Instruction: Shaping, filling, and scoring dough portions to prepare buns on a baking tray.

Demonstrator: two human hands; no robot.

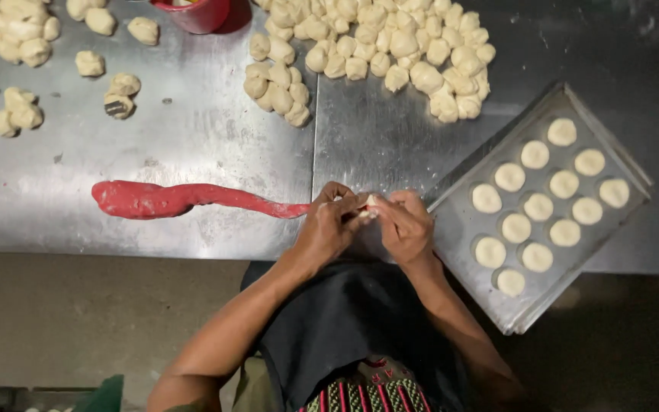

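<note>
Right now, nearest me: dark apron w/ a striped cloth below it, both forearms reaching fwd to the table edge. My left hand (328,225) and right hand (402,225) are pressed together, fingers of both closed round one small pale dough piece (368,207) held just above the steel, w/ a bit of red showing at the left fingertips, so I judge the step as wrapping red filling into the dough and pinching it shut. Next move, as I read it, calls for a clean seal and a round shape, then a free spot on the tray. Just left of the hands the red paste rope (184,200) lies on the table, thin end touching my left fingers, fat end well off to the left. Right of the hands sits the metal tray (459,229), set at an angle, w/ twelve flat pale rounds in rows, near corner bare. Further out: steel table (192,145), seam down the middle, scuffed and floury. Far edge has a big heap of dough lumps (379,46), smaller scatter far left (20,34), and a red cup (192,14) partly cut off. Floor below is dim; room otherwise not visible.
</note>
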